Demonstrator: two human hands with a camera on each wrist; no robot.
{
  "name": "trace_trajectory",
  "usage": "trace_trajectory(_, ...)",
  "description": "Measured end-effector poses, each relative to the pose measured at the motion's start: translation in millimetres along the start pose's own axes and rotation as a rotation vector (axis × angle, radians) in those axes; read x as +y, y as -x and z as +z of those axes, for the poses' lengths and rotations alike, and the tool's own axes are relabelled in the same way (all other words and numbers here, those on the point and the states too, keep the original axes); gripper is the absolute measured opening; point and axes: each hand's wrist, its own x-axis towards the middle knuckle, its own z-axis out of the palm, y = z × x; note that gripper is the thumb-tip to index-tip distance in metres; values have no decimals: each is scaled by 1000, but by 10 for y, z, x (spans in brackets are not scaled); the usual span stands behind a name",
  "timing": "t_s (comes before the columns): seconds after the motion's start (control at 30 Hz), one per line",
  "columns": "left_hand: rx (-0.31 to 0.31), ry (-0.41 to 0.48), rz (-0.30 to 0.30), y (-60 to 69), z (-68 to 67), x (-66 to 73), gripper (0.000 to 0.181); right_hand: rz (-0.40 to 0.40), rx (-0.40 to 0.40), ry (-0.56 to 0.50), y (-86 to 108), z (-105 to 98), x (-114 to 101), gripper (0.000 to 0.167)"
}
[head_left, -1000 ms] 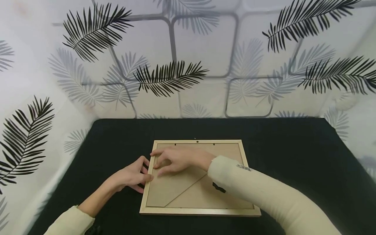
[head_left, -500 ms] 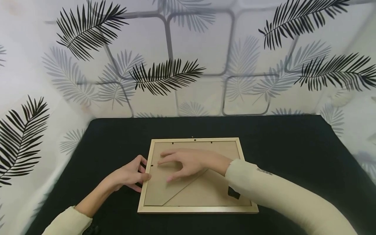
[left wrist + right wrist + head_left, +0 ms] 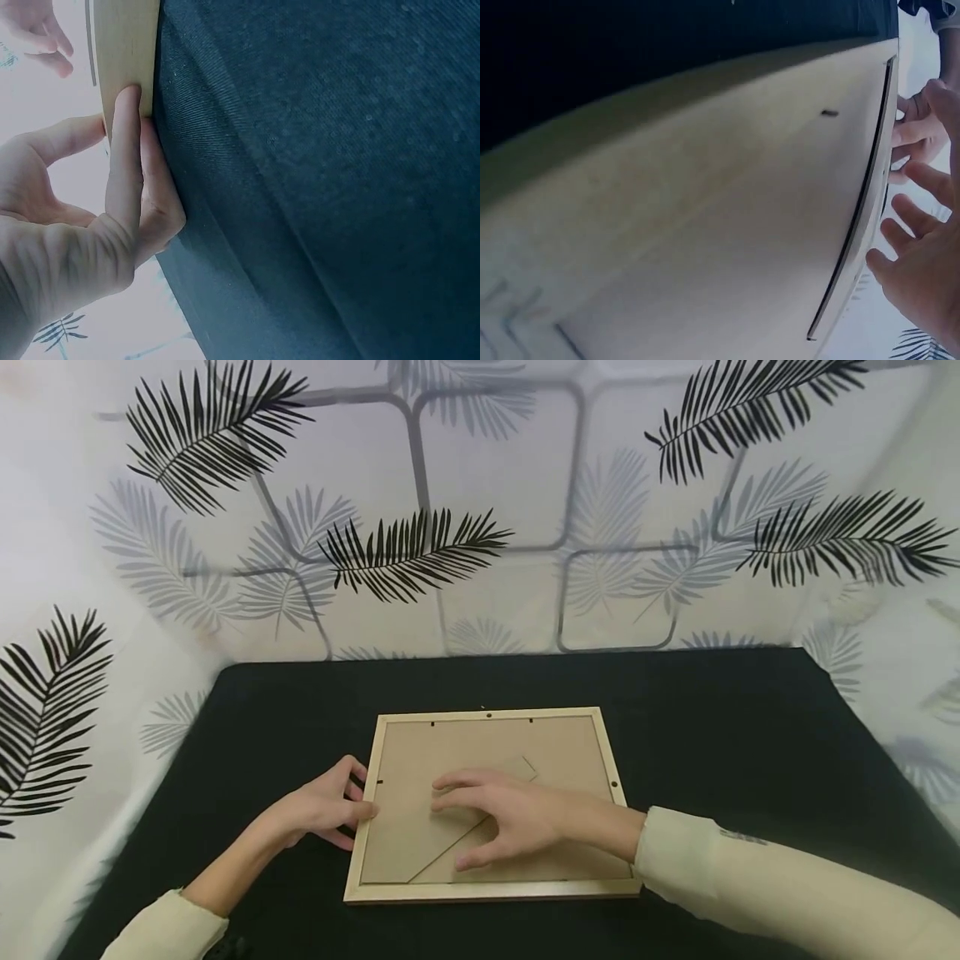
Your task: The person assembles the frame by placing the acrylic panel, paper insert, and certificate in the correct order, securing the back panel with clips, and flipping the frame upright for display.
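A pale wooden picture frame (image 3: 491, 890) lies face down, its beige backing board (image 3: 566, 743) upward. A flat easel leg (image 3: 525, 768) runs diagonally across that board, partly hidden by the right hand. My left hand (image 3: 324, 807) holds the frame's left edge, thumb on top. In the left wrist view, fingers of that hand (image 3: 67, 217) press the frame's outer side. Over the middle of the board hovers my right hand (image 3: 517, 817), fingers spread and holding nothing. Small black tabs (image 3: 432, 724) sit along the frame's inner edge.
A black cloth (image 3: 712, 735) covers the table under the frame. Behind and at the sides hangs a whitish curtain (image 3: 510, 477) printed with dark and grey leaves.
My right hand has left the board's left edge and moved right toward its middle, uncovering a black tab on that side. My left hand keeps its place on the frame.
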Motion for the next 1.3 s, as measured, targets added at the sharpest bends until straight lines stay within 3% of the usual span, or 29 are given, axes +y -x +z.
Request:
trace_trajectory(0.23,31,-9,35,33,28,-36,49,56,29,58,37,127,-85,64)
trace_trajectory(0.47,52,-15,50,60,66,-49,50,22,168,144,73,315,-144,59)
trace_trajectory(0.63,39,-5,47,47,39,-39,50,23,244,129,91,389,-138,53)
trace_trajectory(0.93,13,1,41,34,21,-34,50,72,231,112,86,406,-150,45)
trace_trajectory(1.3,-23,3,65,19,2,-38,47,105,262,-21,64,404,-155,40)
